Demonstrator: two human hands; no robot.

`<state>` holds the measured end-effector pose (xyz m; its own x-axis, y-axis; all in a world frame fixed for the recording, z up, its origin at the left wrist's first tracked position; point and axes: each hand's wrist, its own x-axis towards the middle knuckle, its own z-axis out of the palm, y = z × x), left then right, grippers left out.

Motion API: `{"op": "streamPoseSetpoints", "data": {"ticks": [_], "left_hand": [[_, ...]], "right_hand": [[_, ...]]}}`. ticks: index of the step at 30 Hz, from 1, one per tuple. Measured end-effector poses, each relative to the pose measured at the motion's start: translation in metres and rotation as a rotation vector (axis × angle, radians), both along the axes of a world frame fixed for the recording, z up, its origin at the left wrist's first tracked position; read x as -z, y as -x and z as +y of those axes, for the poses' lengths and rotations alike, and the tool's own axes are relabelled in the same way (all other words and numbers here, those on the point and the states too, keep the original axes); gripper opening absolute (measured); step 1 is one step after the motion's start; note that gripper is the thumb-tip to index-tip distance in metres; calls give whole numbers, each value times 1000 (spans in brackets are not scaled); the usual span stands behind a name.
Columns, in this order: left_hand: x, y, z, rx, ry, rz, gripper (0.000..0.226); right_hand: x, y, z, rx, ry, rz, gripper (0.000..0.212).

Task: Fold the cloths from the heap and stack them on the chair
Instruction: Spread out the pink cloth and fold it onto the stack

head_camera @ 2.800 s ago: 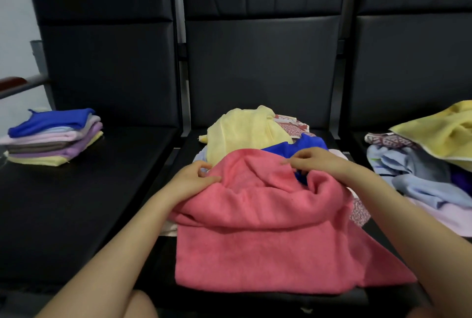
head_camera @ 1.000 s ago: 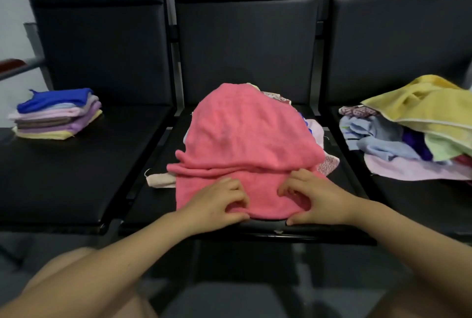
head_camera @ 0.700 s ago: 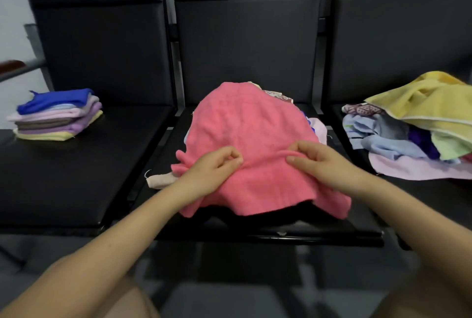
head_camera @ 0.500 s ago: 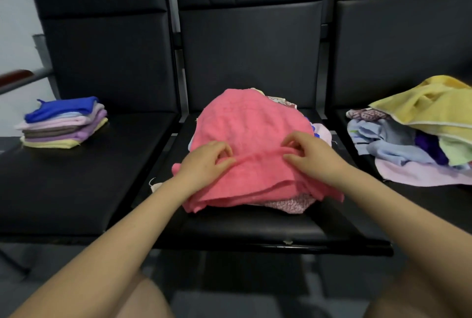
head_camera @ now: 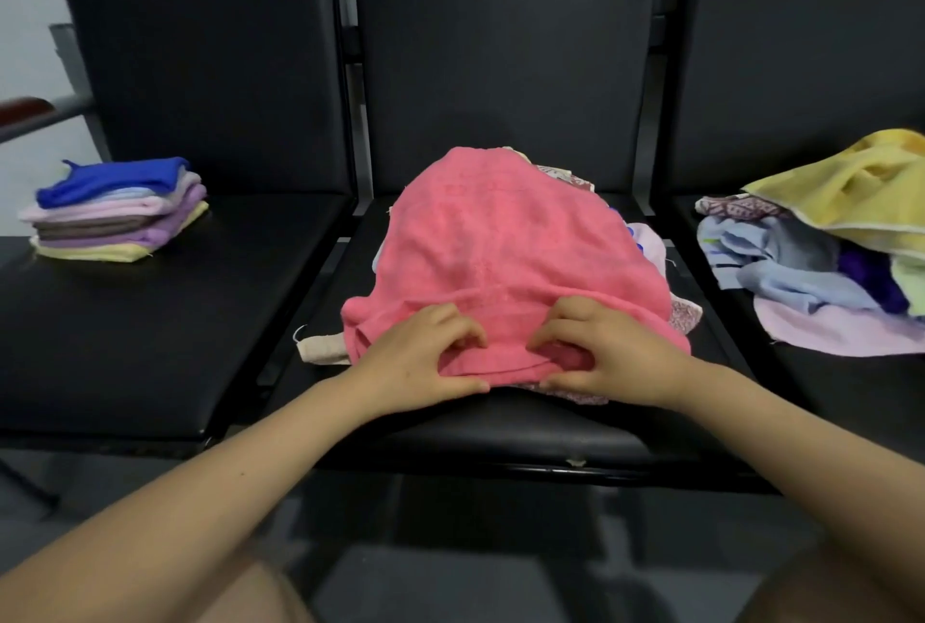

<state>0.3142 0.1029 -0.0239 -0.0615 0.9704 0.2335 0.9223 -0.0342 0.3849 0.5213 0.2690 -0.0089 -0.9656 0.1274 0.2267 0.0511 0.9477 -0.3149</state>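
A pink cloth (head_camera: 505, 242) is draped over a heap of cloths on the middle black chair (head_camera: 530, 427), hiding most of the heap. My left hand (head_camera: 420, 362) and my right hand (head_camera: 600, 357) sit side by side at its near edge, fingers curled, each pinching the pink hem. A folded stack of cloths (head_camera: 117, 212), blue on top, lies on the left chair (head_camera: 165, 332).
A second loose heap (head_camera: 821, 252) with a yellow cloth on top, light blue and pale pink below, covers the right chair. A patterned cloth and a beige strip (head_camera: 323, 349) poke out under the pink one. The chair backs stand close behind.
Both hands slid from the fold higher on the pink cloth down to its near edge and closer together; the cloth's front edge now lies nearer me.
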Motion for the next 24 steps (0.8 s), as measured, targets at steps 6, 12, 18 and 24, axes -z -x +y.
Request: {"op": "streamPoseSetpoints", "data": {"ticks": [6, 12, 18, 24], "left_hand": [[2, 3, -1, 6, -11, -40, 35], [-2, 11, 7, -19, -12, -121, 17], [-9, 29, 8, 6, 11, -112, 13], [-22, 46, 5, -69, 176, -153, 12]], "right_hand": [[-2, 8, 3, 55, 56, 37, 26], [-4, 22, 2, 107, 60, 15, 18], [-6, 24, 9, 84, 27, 70, 15], [-12, 21, 21, 51, -98, 53, 22]]}}
